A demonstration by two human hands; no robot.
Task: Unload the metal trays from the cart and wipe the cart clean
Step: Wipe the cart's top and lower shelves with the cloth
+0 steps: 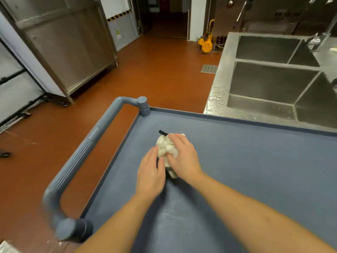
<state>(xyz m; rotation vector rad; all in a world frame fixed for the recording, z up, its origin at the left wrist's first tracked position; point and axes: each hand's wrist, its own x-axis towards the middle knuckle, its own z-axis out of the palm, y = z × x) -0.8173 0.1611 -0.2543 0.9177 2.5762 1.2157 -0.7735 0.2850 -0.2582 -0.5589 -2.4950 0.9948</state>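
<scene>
A bunched white cloth (165, 147) with a small black tab lies on the blue-grey top of the cart (255, 161). My right hand (184, 157) lies over the cloth's right side with its fingers bent onto it. My left hand (150, 172) rests with straight fingers against the cloth's left side. No metal trays are on the cart's top. A pale smear shows on the surface near my forearms.
The cart's grey handle (87, 148) runs along its left side. A wet steel double sink (269, 83) stands just beyond the cart at the right. A steel cabinet (63, 42) stands at the back left on the orange floor (160, 70). A yellow device (207, 44) sits by the far wall.
</scene>
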